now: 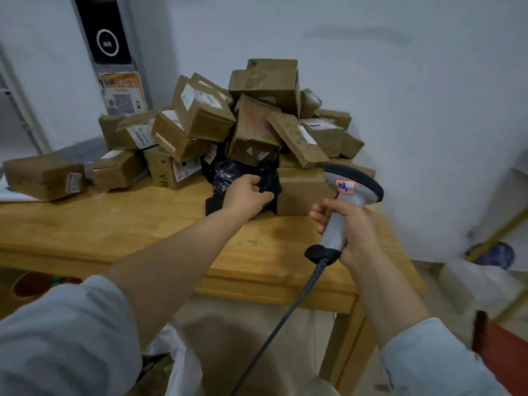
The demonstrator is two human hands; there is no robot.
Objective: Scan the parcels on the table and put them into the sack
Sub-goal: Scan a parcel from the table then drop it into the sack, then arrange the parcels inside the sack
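Dozens of brown cardboard parcels [257, 115] lie heaped against the white wall at the back of a wooden table [114, 224], tumbled over each other at every angle in the middle of the frame, most with white labels. One box [43, 177] lies apart at the far left edge of the table. At the front of the heap, in the centre of the frame, lies a parcel in crinkled black plastic [228, 172], partly under the boxes above it and just beside a long brown box [303, 192] to its right.

The person's left hand [248, 195] reaches in from the lower left, fingers curled into the black wrapping and gripping it. The right hand [348, 224], right of centre, is wrapped round the grip of a grey barcode scanner [351, 190], whose dark-rimmed head stands above the fist and bears a small handwritten sticker. A dark cable [285, 315] runs from the scanner's base down toward the bottom of the frame. Both forearms are bare, with grey sleeves pushed up.

Below the near edge of the table, at the bottom centre between the arms, a pale sack [243, 338] stands with its mouth seemingly open upward. In the upper left, a dark panel [105, 30] with a white ring hangs above an orange poster [123, 94].
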